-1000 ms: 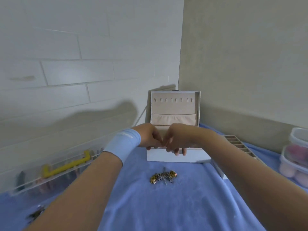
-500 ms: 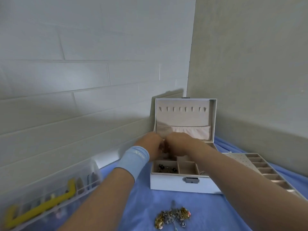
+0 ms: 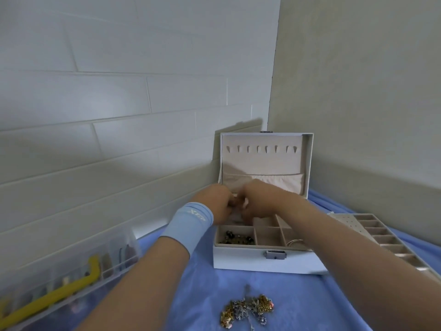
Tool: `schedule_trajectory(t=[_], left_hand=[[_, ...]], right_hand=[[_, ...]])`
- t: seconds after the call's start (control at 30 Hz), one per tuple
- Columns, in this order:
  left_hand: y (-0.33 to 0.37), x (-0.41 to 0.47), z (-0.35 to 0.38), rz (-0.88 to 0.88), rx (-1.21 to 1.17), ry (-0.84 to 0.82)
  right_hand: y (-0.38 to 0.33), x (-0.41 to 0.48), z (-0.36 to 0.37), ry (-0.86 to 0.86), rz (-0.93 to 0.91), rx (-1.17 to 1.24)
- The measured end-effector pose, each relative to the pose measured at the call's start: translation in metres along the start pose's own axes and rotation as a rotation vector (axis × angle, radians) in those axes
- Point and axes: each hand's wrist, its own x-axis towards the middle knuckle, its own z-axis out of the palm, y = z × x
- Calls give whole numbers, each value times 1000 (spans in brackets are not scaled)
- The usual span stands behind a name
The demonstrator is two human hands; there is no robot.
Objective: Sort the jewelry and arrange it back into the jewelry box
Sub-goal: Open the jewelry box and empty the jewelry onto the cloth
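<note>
The white jewelry box [image 3: 241, 259] stands open on the blue cloth, its lid [image 3: 262, 161] upright against the wall corner. My left hand [image 3: 218, 204], with a blue wristband, and my right hand [image 3: 260, 199] meet above the box's back compartments. Their curled fingertips pinch a small piece of jewelry between them, mostly hidden and blurred. Dark beads [image 3: 236, 238] lie in the front left compartment, and a thin wire hoop [image 3: 294, 242] shows in the front right one. A tangled pile of gold and silver jewelry [image 3: 248, 309] lies on the cloth in front of the box.
The box's removable divided tray [image 3: 381, 235] lies on the cloth to the right. A clear plastic organizer [image 3: 71, 275] holding a yellow tool [image 3: 59, 292] sits along the left wall. Walls close in behind the box and on the right.
The view has drawn nearer, so the box's compartments now show. Both hands stay joined and have moved from the box's front edge back over its rear compartments.
</note>
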Motion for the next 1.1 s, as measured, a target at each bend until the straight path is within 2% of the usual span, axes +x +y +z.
schedule_trajectory(t=[0.1,0.2,0.3,0.4,0.53,0.8,0.97,1.1], left_hand=[[9,-1,-8,-32,-158,27],[17,3,-13,-55,-441,78],[24,0,-20,-62,-719,84],[25,-9,-27,-71,-822,52],[23,-25,-43,-86,-720,46],[28,-63,-78,-89,-511,154],[38,-97,-85,-63,-501,197],[38,-128,-70,-83,-480,80]], right_hand=[[9,-9,-20,100,48,331],[9,-19,-36,185,50,634],[7,-26,-44,254,42,782],[5,-34,-50,294,32,896],[2,-48,-59,357,42,1010],[-5,-87,-71,431,126,947],[-10,-128,-66,391,132,968],[-16,-162,-49,286,167,877]])
